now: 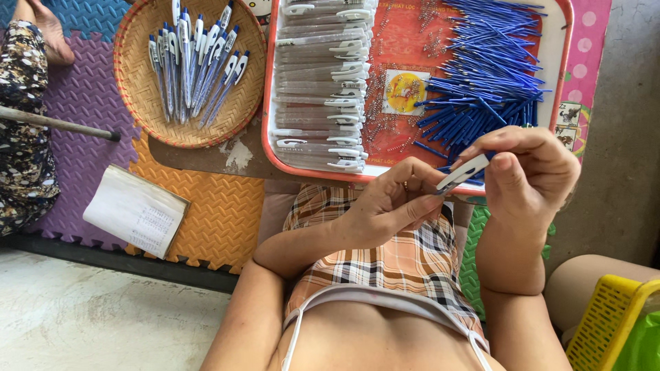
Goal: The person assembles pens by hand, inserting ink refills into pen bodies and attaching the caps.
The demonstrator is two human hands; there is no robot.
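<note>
Both hands' fingers pinching one pen, red tray behind, woven basket beside it

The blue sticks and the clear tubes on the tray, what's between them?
Head view: tiny metal springs and a yellow sticker lie between the clear tubes and blue sticks.

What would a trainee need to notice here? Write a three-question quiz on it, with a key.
1. True or false: both hands grip the same pen.
2. Where do the finished blue-and-white pens lie? A) red tray B) round woven basket C) yellow crate
3. Fill in: the loose blue pen tubes are heaped at the ____ end of the red tray.

Key
1. True: the left hand and the right hand pinch the white pen between them.
2. B: the finished pens lie in the woven basket.
3. Right: the blue tubes fill that end of the red tray, with clear barrels stacked at the left.
</note>
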